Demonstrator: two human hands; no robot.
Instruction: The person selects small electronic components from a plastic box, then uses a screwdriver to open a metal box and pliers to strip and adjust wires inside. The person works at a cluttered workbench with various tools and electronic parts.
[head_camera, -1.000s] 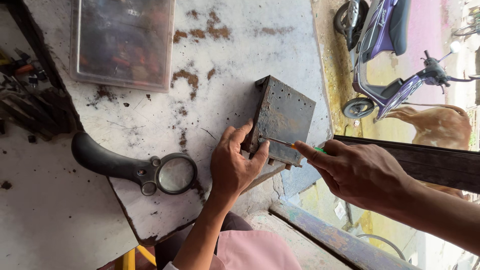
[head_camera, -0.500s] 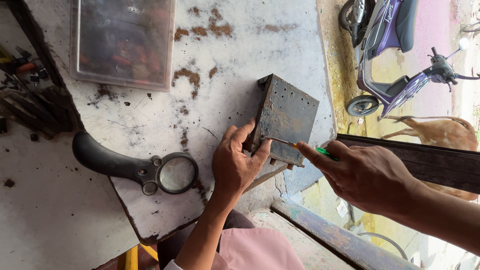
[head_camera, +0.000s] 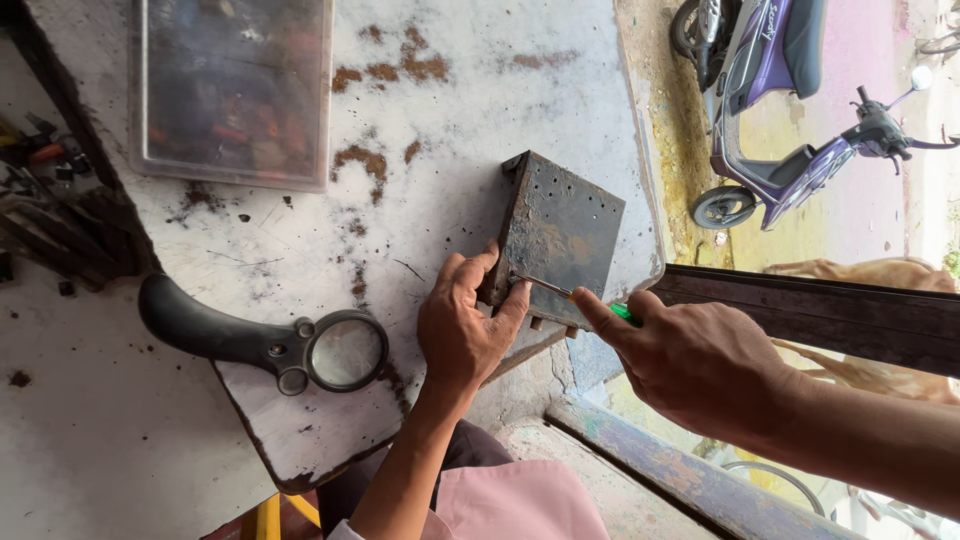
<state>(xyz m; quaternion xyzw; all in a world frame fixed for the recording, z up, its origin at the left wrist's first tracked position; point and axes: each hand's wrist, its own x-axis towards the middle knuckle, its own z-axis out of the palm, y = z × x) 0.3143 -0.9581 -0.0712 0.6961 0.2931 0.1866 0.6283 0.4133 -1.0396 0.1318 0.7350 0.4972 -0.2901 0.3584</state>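
We press our left hand (head_camera: 462, 330) against the near side of one rusty, perforated metal box (head_camera: 556, 236) at the right edge of the worn white worktop (head_camera: 300, 240), fingers clasped on its edge. Our right hand (head_camera: 695, 362) is closed around one green-handled screwdriver (head_camera: 578, 297), its thin shaft tip touching the box. One black-handled magnifying glass (head_camera: 270, 338) lies near the worktop's front corner, and one clear plastic case (head_camera: 235, 88) sits at the far edge.

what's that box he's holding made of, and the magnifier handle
The box looks like sheet metal, dull grey with rust patches and small punched holes. The magnifier handle seems to be black moulded plastic with a faint sheen, though painted metal is possible; its lens looks like clear glass in a dark rim.
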